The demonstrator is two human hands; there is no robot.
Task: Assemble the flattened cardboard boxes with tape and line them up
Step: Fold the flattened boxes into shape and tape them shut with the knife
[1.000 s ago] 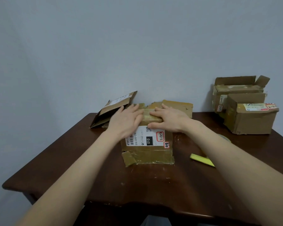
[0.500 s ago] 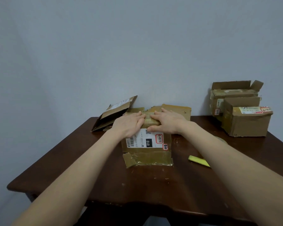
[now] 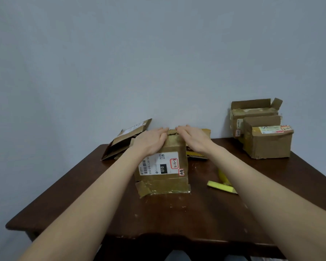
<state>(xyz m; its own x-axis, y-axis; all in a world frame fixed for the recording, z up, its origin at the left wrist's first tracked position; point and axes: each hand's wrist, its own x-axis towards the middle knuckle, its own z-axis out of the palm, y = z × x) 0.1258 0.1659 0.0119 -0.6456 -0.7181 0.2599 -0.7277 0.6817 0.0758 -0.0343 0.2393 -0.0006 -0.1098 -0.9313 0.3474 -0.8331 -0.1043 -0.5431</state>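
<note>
Our hands have slid apart along the top of the box (image 3: 163, 164). A moment ago the fingertips met and overlapped over the middle of the top seam; now they sit to either side of it, and a strip of brown tape shows between them. We read this as smoothing the tape outward, so the taping of this box looks close to done, and the next step is likely to set it with the others.

The left hand (image 3: 149, 143) lies palm down on the left half of the top, fingers straight and close together, pointing away from us toward the far edge. The right hand (image 3: 195, 138) mirrors it on the right half, also flat, fingers together, tips at the far edge. Neither hand grips anything; both press flat on the cardboard. The forearms reach in from the lower corners and converge on the box.

The box stands upright near the middle of the table (image 3: 83, 194), its white label (image 3: 159, 163) facing us. Two finished boxes (image 3: 262, 129) sit well apart at the far right corner, against the wall. A flat box (image 3: 126, 138) leans behind the left hand, still unassembled. A yellow strip (image 3: 221, 186) lies on the table beside the right forearm; what it is we cannot tell.
</note>
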